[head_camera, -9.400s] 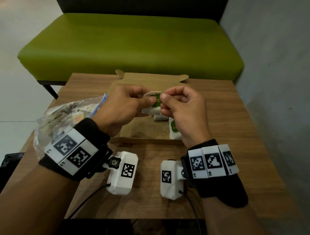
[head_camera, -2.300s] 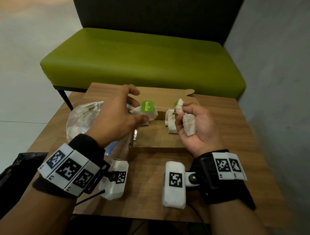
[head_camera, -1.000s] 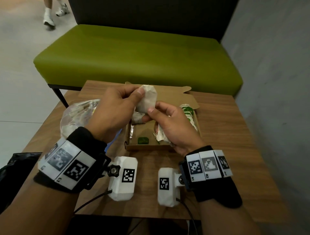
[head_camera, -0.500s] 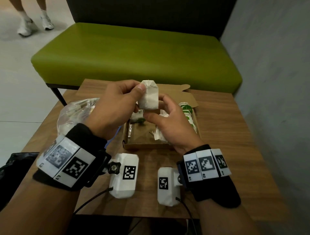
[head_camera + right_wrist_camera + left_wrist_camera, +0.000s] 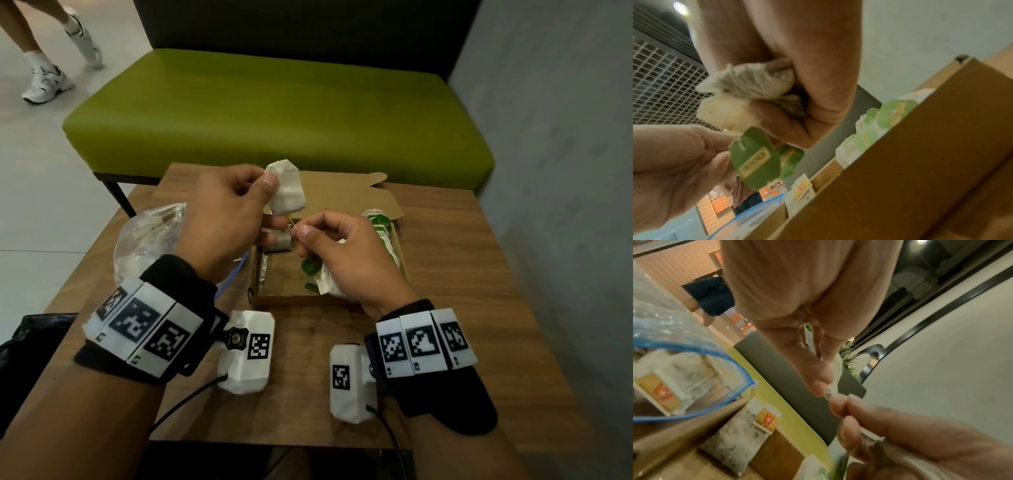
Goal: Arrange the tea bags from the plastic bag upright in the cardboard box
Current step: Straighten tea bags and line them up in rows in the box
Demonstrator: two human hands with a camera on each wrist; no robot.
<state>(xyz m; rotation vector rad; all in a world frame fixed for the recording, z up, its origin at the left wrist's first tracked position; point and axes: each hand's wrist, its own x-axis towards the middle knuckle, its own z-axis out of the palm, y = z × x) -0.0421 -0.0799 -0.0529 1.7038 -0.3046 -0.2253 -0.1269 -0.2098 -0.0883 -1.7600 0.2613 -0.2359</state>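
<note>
My left hand (image 5: 270,185) pinches a white tea bag (image 5: 286,188) and holds it up above the open cardboard box (image 5: 308,299). My right hand (image 5: 301,231) pinches that bag's thin string just below it. In its palm it also grips crumpled tea bags (image 5: 748,87), and a green tag (image 5: 754,157) dangles beneath them. Several green-tagged tea bags (image 5: 380,226) stand along the box's right side. An orange-tagged tea bag (image 5: 748,426) leans at the box's left end. The plastic bag (image 5: 147,233), with its blue zip, lies left of the box with more tea bags (image 5: 659,392) inside.
The small wooden table (image 5: 462,274) ends close behind the box at a green bench (image 5: 274,113). A grey wall (image 5: 555,171) runs along the right. A black bag (image 5: 34,335) sits at the table's left edge. A person's legs (image 5: 44,68) pass at far left.
My right hand has dropped from the raised tea bag's bottom edge and now pinches its string. The left hand has kept the bag raised. The passer-by has moved further right.
</note>
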